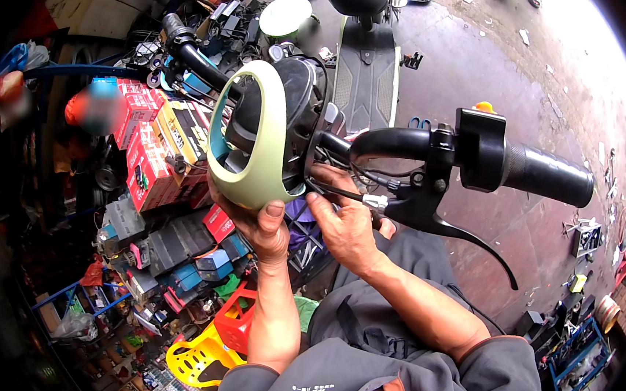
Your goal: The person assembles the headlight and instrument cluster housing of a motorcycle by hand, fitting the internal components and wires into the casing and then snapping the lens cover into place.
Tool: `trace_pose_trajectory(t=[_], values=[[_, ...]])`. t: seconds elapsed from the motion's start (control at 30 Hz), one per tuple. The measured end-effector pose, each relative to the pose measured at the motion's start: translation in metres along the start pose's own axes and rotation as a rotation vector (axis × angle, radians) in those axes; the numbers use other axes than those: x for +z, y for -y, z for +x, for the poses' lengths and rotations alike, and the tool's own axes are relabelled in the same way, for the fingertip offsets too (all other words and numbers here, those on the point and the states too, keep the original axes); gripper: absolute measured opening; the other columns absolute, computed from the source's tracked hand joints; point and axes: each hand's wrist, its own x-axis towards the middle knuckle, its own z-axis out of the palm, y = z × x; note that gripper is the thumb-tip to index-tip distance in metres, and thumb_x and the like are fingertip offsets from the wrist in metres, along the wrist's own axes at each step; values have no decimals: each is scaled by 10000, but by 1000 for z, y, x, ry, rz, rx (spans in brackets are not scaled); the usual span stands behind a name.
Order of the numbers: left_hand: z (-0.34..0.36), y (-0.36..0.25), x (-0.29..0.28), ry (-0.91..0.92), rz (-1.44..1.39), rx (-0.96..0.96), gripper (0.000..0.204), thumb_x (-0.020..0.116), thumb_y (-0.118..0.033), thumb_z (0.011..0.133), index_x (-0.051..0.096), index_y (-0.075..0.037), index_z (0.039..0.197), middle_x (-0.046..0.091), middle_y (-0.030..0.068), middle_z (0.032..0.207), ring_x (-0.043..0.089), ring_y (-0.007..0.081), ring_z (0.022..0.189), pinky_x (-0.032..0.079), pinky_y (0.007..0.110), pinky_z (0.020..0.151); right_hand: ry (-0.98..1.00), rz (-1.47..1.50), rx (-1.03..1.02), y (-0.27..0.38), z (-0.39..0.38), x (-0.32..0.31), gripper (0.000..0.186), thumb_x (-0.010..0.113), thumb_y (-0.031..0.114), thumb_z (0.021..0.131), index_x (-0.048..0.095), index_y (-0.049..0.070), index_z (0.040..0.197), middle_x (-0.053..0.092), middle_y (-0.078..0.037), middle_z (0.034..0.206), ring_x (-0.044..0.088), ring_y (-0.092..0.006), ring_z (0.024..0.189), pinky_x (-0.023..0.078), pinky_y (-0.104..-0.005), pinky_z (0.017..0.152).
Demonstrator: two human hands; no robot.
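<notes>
Currently, the left hand (pixel 263 232) pinches the pale green cover (pixel 273 136) by its lower edge, near the handlebar (pixel 390 144); the right hand (pixel 349 231) curls at its corner (gripping what, I cannot tell). Floor (pixel 457 59) spreads wide rightward.

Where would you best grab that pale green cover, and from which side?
Probably take the pale green cover by its broad, solid lower end, coming from below on the left. Above, it opens into a slimmer loop, which offers less to hold. The left hand grips that lower end, while the right hand and black cables crowd the other side.
</notes>
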Motion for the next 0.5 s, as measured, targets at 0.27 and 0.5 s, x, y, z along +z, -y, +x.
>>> trace_pose_trajectory(t=[0.27,0.5], values=[[14,0,12,121,108,41,1000,791,-366,748,225,-27,1499,383,119,1430,427,236,1263,332,381,1087,52,-124,-80,-14,9,-12,356,697,150,899,610,-7,1206,675,-155,1073,653,-241,997,509,-352,882],[19,-19,13,151,311,4,1048,822,-350,743,166,-42,1500,378,151,1416,444,255,1250,368,393,1069,92,-151,-120,-11,11,-8,216,695,88,883,654,17,1083,659,-148,950,653,-285,849,510,-362,770]])
